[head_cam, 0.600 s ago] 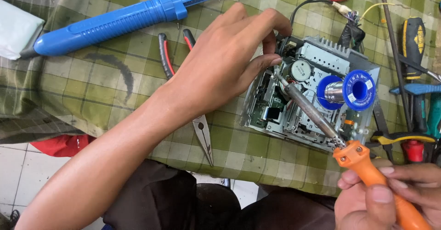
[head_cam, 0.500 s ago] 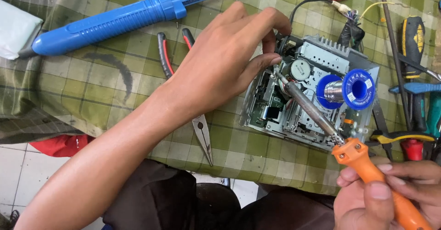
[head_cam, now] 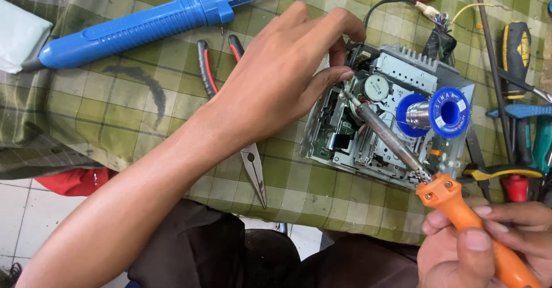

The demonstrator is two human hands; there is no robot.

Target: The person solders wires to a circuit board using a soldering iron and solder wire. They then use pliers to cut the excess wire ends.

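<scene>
Where the checked cloth [head_cam: 115, 121] ends at the table's near edge, tiled floor and a red object [head_cam: 72, 180] show at lower left; open room on the cloth lies mainly left of the forearm.

Item 1: left hand [head_cam: 282, 75], reaching across from lower left, fingertips pinched at the upper left corner of the open metal device [head_cam: 397, 127]; what they pinch is too small to make out.

Item 2: right hand [head_cam: 489, 248], lower right corner, clenched around the orange handle of the soldering iron [head_cam: 397, 141]. Its metal shaft runs up and left over the device, tip just beside the left fingertips.

Item 3: open metal device, on the cloth right of centre, circuit parts and a round grey part exposed. A blue solder spool [head_cam: 440, 112] rests on its right half, close beside the iron's shaft.

Item 4: pliers [head_cam: 250, 161] with red and black handles, partly under the left wrist, jaws pointing toward the near edge.

Item 5: blue suction pump [head_cam: 144, 26], long, lying well apart at upper left, yellow cap at its far end.

Item 6: white object [head_cam: 20, 38], cut off by the left frame edge.

Item 7: screwdrivers and hand tools [head_cam: 517, 92], crowded along the right edge, crowding that side; several are cut off.

Item 8: wires [head_cam: 428, 3] with a red clip, behind the device.
</scene>
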